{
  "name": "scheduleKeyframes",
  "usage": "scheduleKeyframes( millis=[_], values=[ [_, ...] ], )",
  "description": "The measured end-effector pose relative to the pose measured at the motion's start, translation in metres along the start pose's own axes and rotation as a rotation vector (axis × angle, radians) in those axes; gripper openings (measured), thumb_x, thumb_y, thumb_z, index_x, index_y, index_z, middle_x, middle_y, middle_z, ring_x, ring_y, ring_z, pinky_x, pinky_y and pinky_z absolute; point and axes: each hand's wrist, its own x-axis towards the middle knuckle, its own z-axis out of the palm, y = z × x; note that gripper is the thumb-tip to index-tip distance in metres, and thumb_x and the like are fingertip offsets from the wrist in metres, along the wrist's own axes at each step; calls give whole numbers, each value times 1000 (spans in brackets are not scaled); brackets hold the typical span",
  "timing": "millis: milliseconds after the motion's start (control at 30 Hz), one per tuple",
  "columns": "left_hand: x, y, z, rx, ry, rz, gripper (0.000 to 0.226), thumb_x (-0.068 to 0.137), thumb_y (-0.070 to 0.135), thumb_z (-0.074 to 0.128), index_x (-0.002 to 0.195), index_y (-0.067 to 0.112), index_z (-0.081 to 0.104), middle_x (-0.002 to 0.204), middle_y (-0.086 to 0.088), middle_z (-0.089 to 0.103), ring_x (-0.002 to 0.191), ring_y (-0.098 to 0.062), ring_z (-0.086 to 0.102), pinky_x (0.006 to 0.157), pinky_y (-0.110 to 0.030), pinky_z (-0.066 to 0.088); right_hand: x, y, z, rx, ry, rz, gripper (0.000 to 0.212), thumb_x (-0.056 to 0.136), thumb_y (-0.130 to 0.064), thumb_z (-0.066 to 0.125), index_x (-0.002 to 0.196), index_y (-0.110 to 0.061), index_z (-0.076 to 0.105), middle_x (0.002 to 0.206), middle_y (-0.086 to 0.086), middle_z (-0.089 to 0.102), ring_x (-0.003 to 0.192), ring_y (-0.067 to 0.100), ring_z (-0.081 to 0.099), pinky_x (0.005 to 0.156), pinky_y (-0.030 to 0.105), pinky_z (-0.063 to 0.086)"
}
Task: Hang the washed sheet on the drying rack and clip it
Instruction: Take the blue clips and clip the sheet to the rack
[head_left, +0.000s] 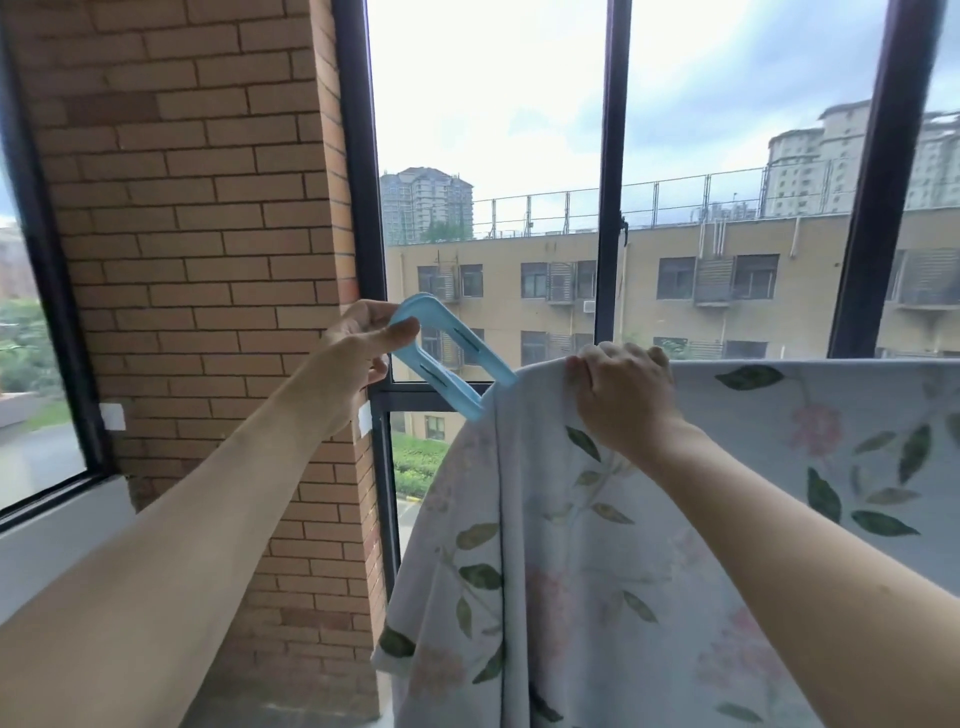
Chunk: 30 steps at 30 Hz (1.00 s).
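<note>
From the head view, the left hand (358, 345) pinches the handle end of a big blue clip (447, 356), whose far end meets the top edge of the flowered sheet (571, 545). The right hand (621, 387) grips the sheet's draped top fold just right of the clip. A brick wall (197, 208) stands left, windows (493, 130) beyond.
</note>
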Motion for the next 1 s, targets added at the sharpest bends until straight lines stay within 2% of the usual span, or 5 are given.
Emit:
scheduleKeyframes(
  millis=[133,367,667,800,1000],
  values=[
    [3,1,-3,-5,-26,11,27,71,36,75,92,24,62,94,1,60,96,-24,45,107,-48,31,0,0,-2,17,-4,8,49,98,-40,20,96,-17,63,100,3,67,95,26,55,88,37,31],
    [10,-4,-8,-115,-31,71,20,72,25,74,85,21,59,81,7,60,92,-20,49,108,-47,34,-2,-5,-3,36,-2,16,42,102,-36,28,96,-15,63,99,3,66,94,25,54,89,36,31],
    [17,-6,6,-112,-89,98,20,71,19,73,81,14,56,63,9,57,51,-2,46,71,-26,38,-1,0,-4,64,-9,35,41,101,-37,25,91,-18,61,100,1,67,91,23,53,83,33,25],
    [13,-19,12,-122,-93,98,19,74,18,73,80,13,56,57,11,55,49,-4,37,71,-26,37,0,0,-5,48,-17,14,55,92,-42,16,100,-17,65,106,2,67,98,26,55,87,34,26],
    [16,-39,19,-177,-110,92,15,87,5,68,84,10,53,71,3,54,47,3,47,53,-11,42,-1,-5,-7,57,-14,55,57,92,-40,15,101,-15,66,109,4,68,100,25,54,86,33,27]
  ],
)
